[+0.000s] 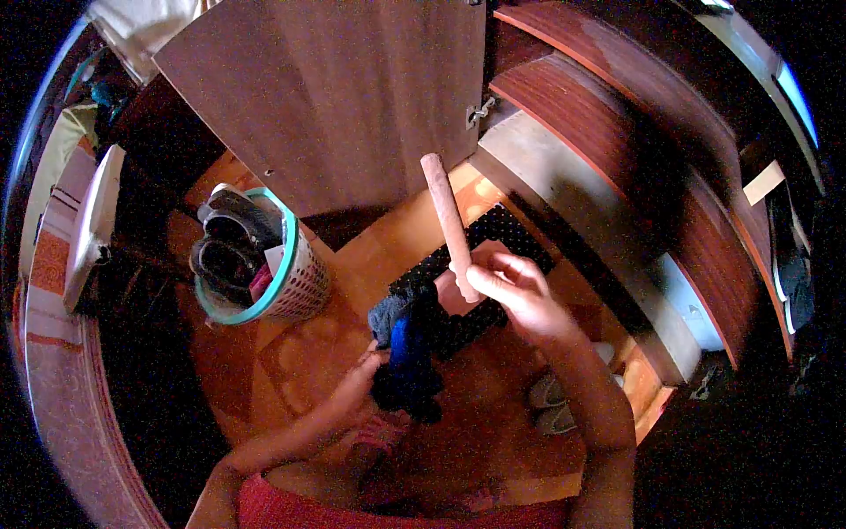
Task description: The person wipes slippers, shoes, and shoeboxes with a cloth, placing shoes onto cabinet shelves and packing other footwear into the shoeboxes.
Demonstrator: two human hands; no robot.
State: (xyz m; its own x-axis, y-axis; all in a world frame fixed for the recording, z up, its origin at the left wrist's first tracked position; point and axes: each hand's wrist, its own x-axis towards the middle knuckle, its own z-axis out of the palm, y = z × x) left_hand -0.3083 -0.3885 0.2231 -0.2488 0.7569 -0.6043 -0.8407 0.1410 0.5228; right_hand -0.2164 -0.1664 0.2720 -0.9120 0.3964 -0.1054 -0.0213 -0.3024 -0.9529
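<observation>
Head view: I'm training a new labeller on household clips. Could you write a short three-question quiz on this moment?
1. True or false: the right hand holds a pink rolled cloth upright.
2. What does the left hand grip?
A. a shoe
B. dark blue clothes
C. a hanger
3. What stands on the floor to the left of the hands?

Key:
1. True
2. B
3. A laundry basket with a teal rim, filled with dark items.

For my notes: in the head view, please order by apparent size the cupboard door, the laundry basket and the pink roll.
1. cupboard door, largest.
2. laundry basket.
3. pink roll, smallest, though nearer the camera.
</observation>
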